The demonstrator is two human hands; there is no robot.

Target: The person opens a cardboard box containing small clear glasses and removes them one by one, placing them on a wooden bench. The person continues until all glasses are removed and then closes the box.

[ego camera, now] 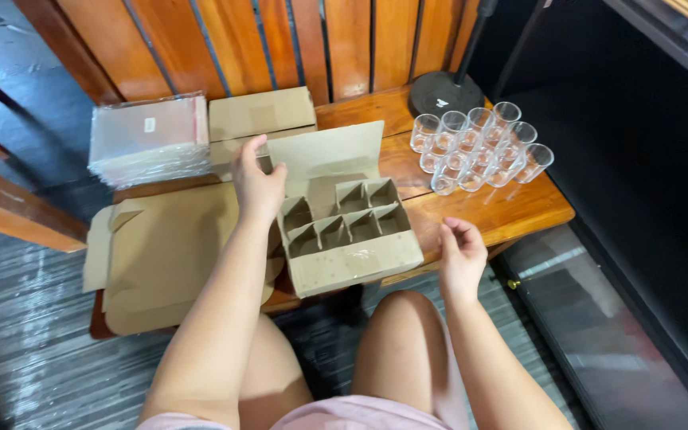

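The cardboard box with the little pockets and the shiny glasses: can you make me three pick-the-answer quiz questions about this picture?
1. Where are the clear glasses?
A. on the floor
B. on the table, right of the cardboard box
C. inside the box

2. What colour is the box?
A. brown
B. blue
C. white

3. What is in the box's compartments?
A. glasses
B. nothing
C. paper balls

Answers:
1 B: the glasses stand grouped on the wooden table, near its right corner, apart from the box.
2 A: box, lid and dividers are all plain brown cardboard.
3 B: every pocket that shows is empty; the left hand rests at the box's left edge and the right hand holds nothing.
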